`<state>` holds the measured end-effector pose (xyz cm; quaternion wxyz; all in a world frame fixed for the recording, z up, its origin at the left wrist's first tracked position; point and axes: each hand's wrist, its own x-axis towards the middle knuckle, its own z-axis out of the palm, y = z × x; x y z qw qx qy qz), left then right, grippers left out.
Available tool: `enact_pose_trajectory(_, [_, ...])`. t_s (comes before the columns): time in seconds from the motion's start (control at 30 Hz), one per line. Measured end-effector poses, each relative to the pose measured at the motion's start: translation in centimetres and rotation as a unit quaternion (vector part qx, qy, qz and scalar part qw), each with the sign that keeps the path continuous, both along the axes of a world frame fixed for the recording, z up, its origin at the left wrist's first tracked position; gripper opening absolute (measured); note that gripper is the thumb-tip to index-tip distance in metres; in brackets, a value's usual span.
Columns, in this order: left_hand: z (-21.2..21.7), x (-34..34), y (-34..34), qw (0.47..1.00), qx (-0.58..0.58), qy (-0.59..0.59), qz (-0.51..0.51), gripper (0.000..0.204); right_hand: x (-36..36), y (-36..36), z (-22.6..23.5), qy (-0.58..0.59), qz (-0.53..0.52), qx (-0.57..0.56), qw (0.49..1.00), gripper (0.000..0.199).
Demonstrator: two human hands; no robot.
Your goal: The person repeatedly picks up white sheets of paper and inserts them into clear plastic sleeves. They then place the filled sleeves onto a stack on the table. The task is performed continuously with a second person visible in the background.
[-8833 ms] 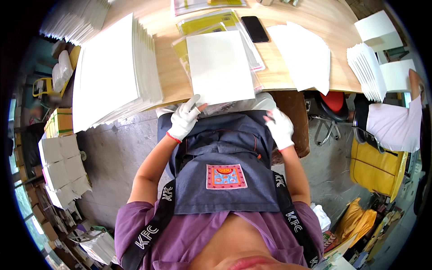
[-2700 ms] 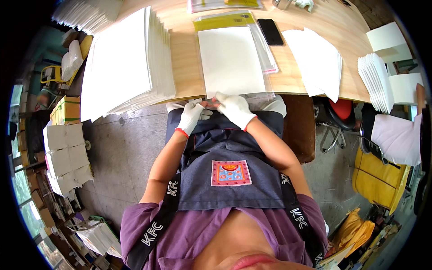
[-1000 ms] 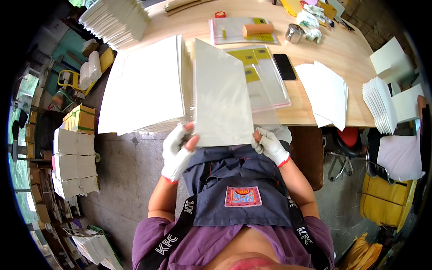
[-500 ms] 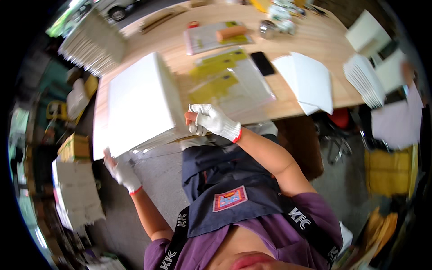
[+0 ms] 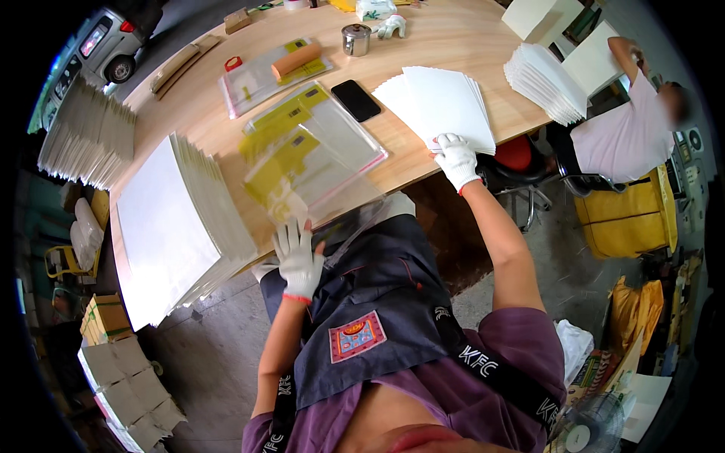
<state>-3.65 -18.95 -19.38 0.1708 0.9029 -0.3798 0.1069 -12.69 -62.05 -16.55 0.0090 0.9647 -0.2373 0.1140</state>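
- Reaching out over the table edge, the right hand (image 5: pixel 456 157) in a white knit glove lies fingers-down on the near edge of a fanned stack of white paper sheets (image 5: pixel 442 106); whether it pinches a sheet cannot be told.
- Left hand (image 5: pixel 299 260), also gloved, fingers spread, sits at the near corner of a clear plastic sleeve with a yellow printed insert (image 5: pixel 302 177); that sleeve looks blurred and overhangs the light wooden table (image 5: pixel 219 124) toward the lap. Touching is likely; a firm grasp cannot be confirmed.
- Tall pile of large white sheets (image 5: pixel 170 226) stands just left of the left hand.
- Black smartphone (image 5: pixel 356 100) lies between the sleeves and the fanned sheets.
- Small metal tin (image 5: pixel 355 39) stands farther back.
- Another person in a light shirt (image 5: pixel 627 128) sits at the far right.
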Motion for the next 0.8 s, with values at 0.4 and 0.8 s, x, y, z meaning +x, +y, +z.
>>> enact_pose_trajectory(0.4, [1.1,13.8,-7.8,0.994,0.105,-0.007,0.001,0.06,-3.7,0.9,0.3,-0.153,0.038,-0.092,0.983,0.018])
enact_pose_trajectory(0.8, [2.1,9.9,-5.8,0.994,0.099,0.039,-0.022,0.029,-10.4,1.3,-4.4,-0.445,-0.306,0.724,0.429,0.034])
